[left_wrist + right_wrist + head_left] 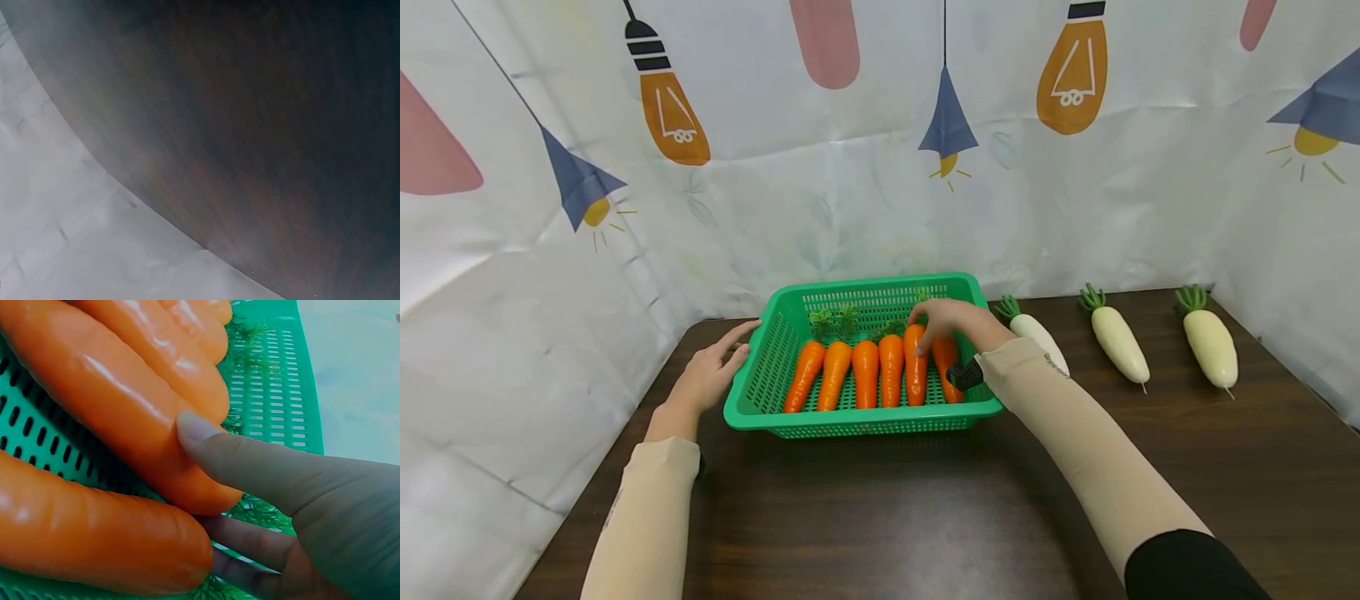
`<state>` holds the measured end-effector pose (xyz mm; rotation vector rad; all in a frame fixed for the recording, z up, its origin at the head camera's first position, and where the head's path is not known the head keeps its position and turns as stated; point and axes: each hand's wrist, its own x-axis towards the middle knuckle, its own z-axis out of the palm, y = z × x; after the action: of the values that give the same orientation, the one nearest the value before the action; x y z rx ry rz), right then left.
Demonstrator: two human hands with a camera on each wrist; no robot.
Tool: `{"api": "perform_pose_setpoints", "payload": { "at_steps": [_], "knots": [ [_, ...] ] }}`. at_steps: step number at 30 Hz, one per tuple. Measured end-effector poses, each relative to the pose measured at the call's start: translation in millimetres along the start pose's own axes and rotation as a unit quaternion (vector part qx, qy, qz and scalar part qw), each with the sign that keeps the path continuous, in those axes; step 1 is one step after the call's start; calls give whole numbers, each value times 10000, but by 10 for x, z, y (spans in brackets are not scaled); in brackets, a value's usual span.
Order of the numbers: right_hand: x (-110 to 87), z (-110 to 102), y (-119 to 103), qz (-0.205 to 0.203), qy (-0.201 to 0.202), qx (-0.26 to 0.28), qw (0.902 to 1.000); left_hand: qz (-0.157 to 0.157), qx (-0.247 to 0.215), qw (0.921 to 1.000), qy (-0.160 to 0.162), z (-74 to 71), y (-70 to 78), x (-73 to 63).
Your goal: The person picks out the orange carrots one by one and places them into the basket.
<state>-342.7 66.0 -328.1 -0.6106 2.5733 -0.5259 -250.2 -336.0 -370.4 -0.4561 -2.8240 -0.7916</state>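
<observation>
A green plastic basket (865,421) holds a row of several orange carrots (865,375) with frilly green tops. My right hand (955,321) reaches in over its right side and grips a carrot (915,379) near the top end. In the right wrist view the thumb (197,431) presses that carrot's side, while the other fingers pass beneath, beside a neighbouring carrot (106,531). With fingers extended, my left hand (703,375) rests its fingertips at the basket's left rim. The left wrist view shows neither that hand nor the basket.
Three white radishes with green stalks lie right of the basket: a near radish (1041,340) partly behind my right forearm, a middle radish (1120,343) and a far radish (1212,350). The dark wooden table (865,517) meets a patterned white sheet (850,208) behind.
</observation>
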Motion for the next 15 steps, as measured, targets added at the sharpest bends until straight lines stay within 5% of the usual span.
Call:
{"api": "perform_pose_setpoints", "payload": {
  "at_steps": [15],
  "knots": [
    [-14, 42, -24, 38, -206, -229, 9995, 28, 2, 10000, 27, 11, -14, 3]
  ]
}}
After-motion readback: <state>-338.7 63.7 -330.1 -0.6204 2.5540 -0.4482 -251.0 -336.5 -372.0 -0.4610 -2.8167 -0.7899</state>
